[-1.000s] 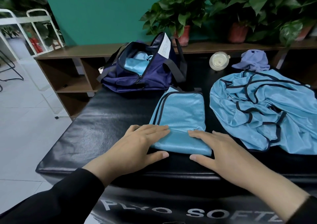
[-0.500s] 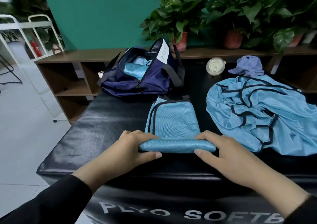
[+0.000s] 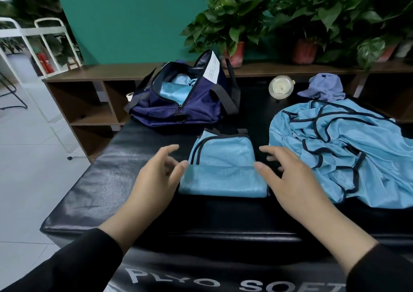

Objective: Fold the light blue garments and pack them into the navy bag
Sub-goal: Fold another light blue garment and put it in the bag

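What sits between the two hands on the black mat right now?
In the head view, the folded light blue garment lies between the left hand and the right hand, both open at its sides.

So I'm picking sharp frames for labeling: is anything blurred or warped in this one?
Head view: left hand and right hand are motion-smeared at the fingers; the folded light blue garment stays fairly sharp; wide-angle bending bows the wooden shelf; soft glare sheens the black mat.

Teal wall, wooden shelf, potted plants
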